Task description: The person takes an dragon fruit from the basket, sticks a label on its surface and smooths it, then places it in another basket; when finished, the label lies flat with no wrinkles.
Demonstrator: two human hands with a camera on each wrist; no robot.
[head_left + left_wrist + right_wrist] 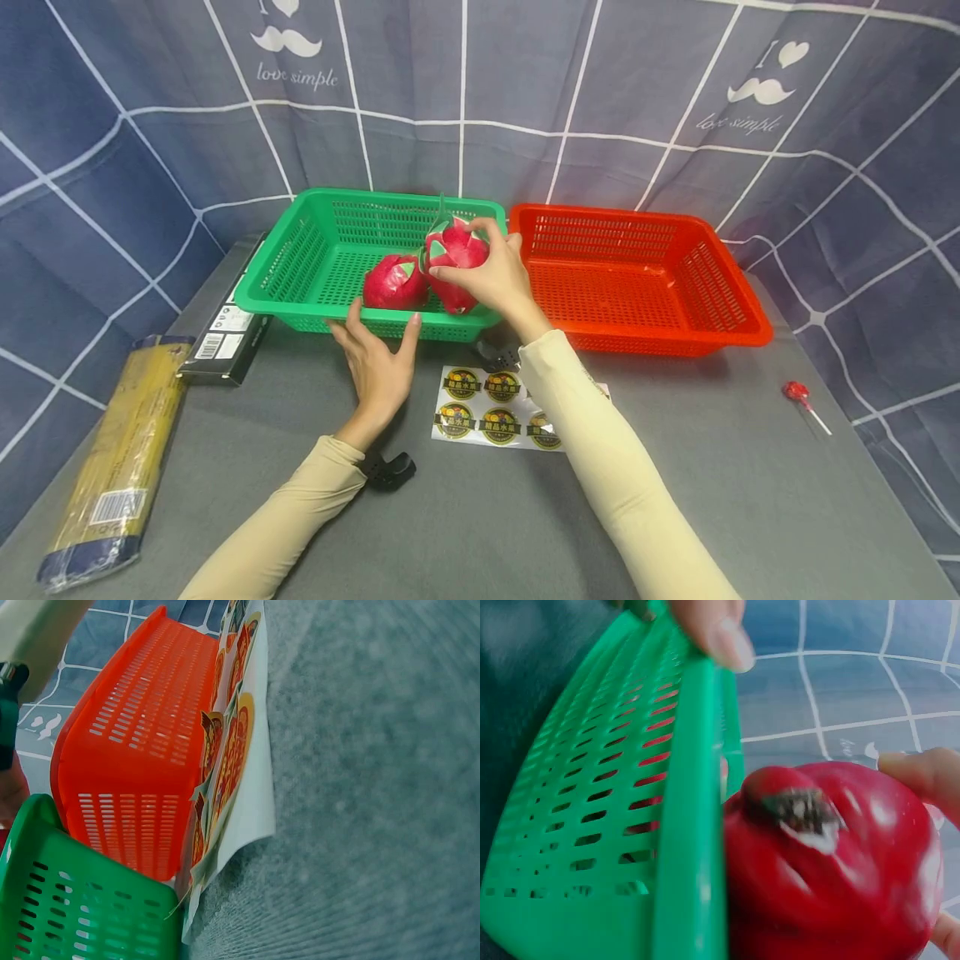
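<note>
My right hand (501,271) grips a red dragon fruit (452,250) with green-tipped scales at the right end of the green basket (300,311). Its lower end sits just inside the front rim; whether it touches the basket floor cannot be seen. A second dragon fruit (393,283) lies in the basket to its left. My left hand (378,367) is at the basket's front side, fingers spread and thumb touching the rim. Up close in the right wrist view, the held dragon fruit (832,877) shows its brownish stem end beside the green rim (694,810).
A red basket (645,337) stands right of the green one. In front lies a sheet of round fruit stickers (480,408). A lollipop (797,390) is at the far right; a black box (225,333) and a pack of long yellow sticks (123,442) are at left.
</note>
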